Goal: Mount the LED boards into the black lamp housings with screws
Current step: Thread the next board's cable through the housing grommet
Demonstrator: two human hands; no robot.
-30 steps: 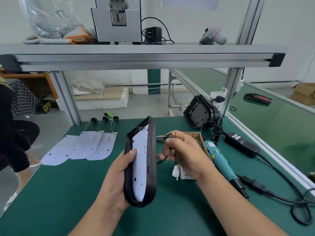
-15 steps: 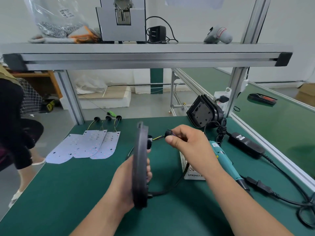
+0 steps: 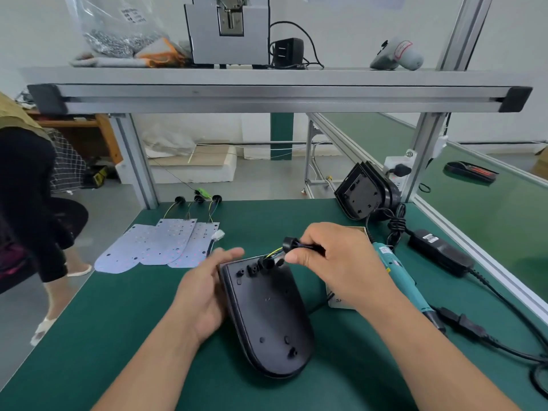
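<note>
A black lamp housing (image 3: 268,315) lies back side up in front of me, its LED board hidden underneath. My left hand (image 3: 204,292) holds the housing along its left edge, fingers stretched past the top corner. My right hand (image 3: 332,262) pinches a black cable with a round grommet (image 3: 288,244); yellow and blue wires run from it into a hole at the housing's top. Three loose white LED boards (image 3: 160,246) with wires and grommets lie overlapped at the left of the green table. More black housings (image 3: 363,191) lean against the frame post at the back right.
A teal electric screwdriver (image 3: 397,274) lies right of my right hand, beside a small box (image 3: 341,302) mostly hidden by that hand. A black power adapter (image 3: 439,252) and cables trail along the right edge. An aluminium shelf (image 3: 267,90) spans overhead. A person sits at far left.
The housing has turned from standing on edge with the board showing to lying back side up. My right hand has pulled the cable and grommet out through the housing's top hole.
</note>
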